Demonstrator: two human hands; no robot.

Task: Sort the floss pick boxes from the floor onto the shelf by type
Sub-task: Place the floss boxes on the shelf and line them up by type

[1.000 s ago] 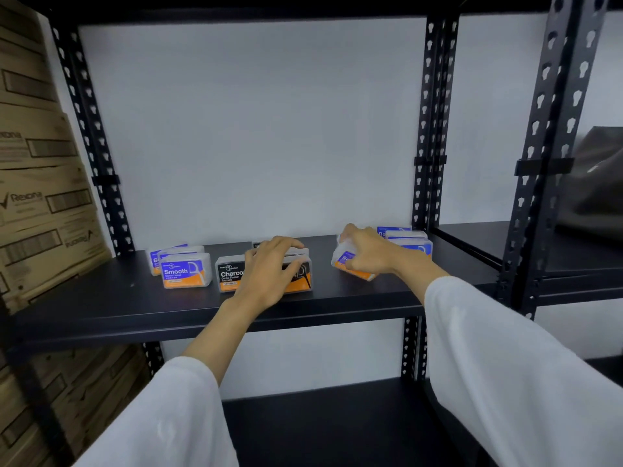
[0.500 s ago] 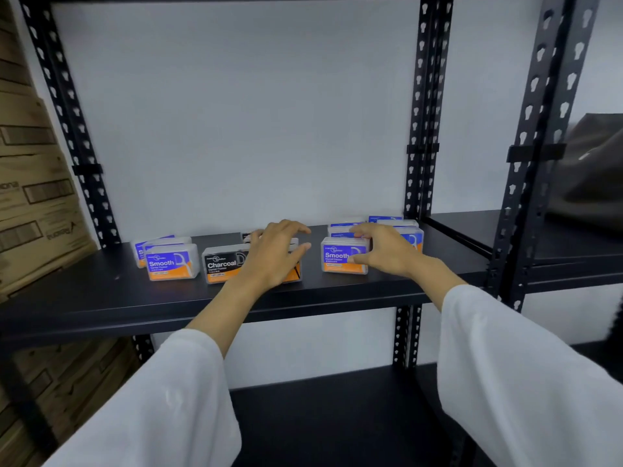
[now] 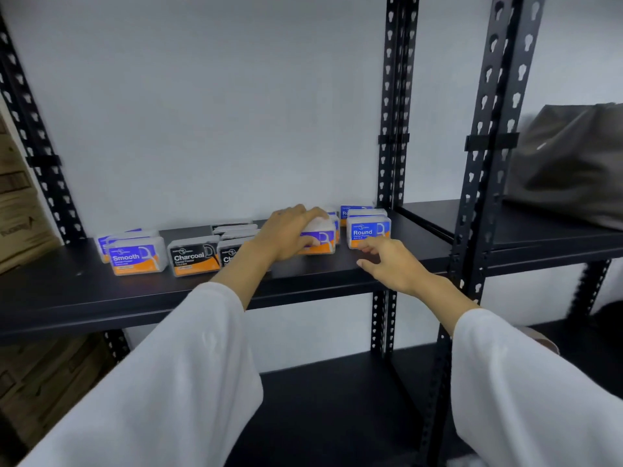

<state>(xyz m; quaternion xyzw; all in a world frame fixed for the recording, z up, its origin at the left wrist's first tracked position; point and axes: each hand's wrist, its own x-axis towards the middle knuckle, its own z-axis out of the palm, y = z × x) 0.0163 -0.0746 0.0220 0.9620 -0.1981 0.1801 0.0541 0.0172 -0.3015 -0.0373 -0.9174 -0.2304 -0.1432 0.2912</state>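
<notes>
Several boxy clear-plastic floss packs line our matte black metal shelf [image 3: 84, 294]. Our left hand [image 3: 286, 235] grips a purple-labelled box [image 3: 320, 239] beside the Round box [image 3: 368, 230]; our right hand [image 3: 392, 267] hovers, fingers relaxed.

Black metal shelf [image 3: 101, 298] on perforated uprights. Resting directly on it, left to right: Smooth boxes [image 3: 138, 259], Charcoal boxes [image 3: 194, 256] in rows running front to back, one blue box [image 3: 320, 239] with label obscured, and Round boxes [image 3: 369, 230] at the right end.
</notes>
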